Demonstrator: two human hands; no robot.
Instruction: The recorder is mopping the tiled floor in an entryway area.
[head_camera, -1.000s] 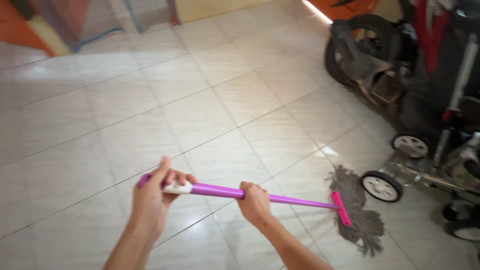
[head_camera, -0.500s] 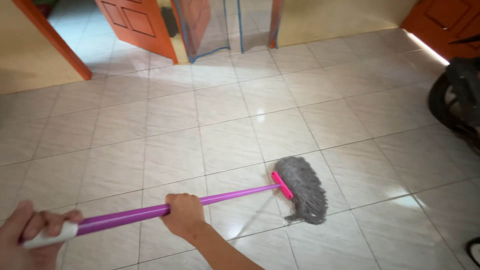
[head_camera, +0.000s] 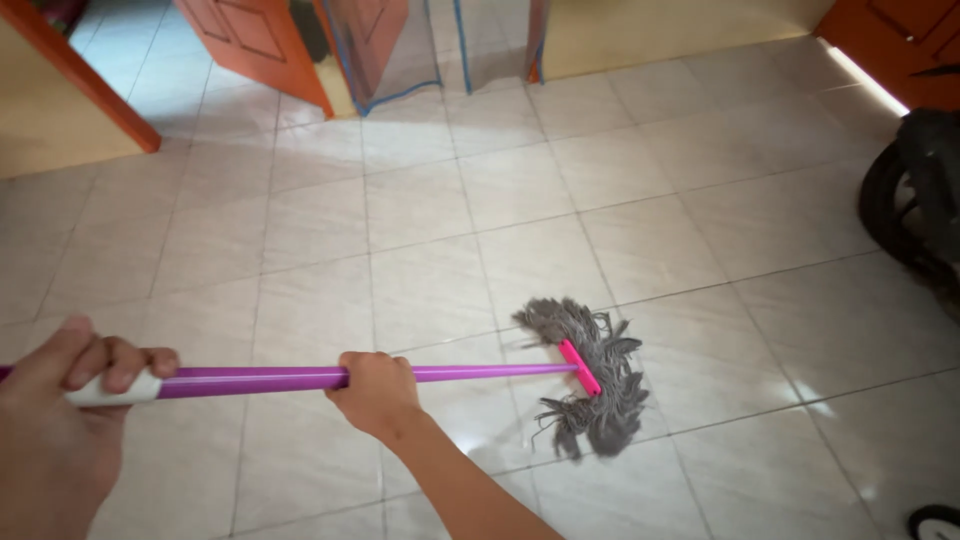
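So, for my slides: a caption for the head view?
Both hands, left and right, grip a purple mop on a tiled floor.

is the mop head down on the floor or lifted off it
Down on the floor. The grey mop head lies with its strands splayed flat across the tiled floor, no gap showing beneath them.

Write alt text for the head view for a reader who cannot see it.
Two bare hands grip a purple mop handle that lies across a pale tiled floor: the left hand at its white end, the right hand midway. The grey mop head rests on the tiles; orange doors stand beyond, and a dark wheel sits at the right edge.
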